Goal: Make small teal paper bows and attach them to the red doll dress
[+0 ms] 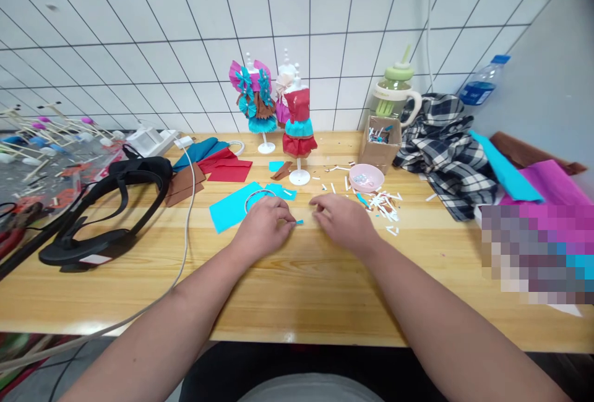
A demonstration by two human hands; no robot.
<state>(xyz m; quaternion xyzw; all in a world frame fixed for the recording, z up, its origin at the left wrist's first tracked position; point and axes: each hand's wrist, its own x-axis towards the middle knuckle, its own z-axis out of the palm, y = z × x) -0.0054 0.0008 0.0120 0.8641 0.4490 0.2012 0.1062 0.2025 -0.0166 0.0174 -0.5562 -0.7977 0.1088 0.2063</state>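
My left hand point(265, 226) rests low over the table, fingers curled together, and a small blue paper strip point(299, 222) pokes out at its fingertips. Beneath and behind that hand lie a blue paper sheet point(228, 209) and a ring point(248, 200), partly covered by the fingers. Facing it across a short gap, my right hand point(346, 221) has its fingers loosely bent and apart, with nothing seen between them. Just beyond both hands stands a small white dress form point(299, 176) wearing a red and blue paper dress point(297, 111).
Behind is another dressed form point(257, 99). On the right are a pink bowl point(371, 185), white paper scraps point(385, 205), a cardboard box point(379, 148), a drink bottle point(392, 96) and checked cloth point(434, 136). Left are a black headset point(139, 173), a white cable point(188, 229) and coloured paper point(229, 167).
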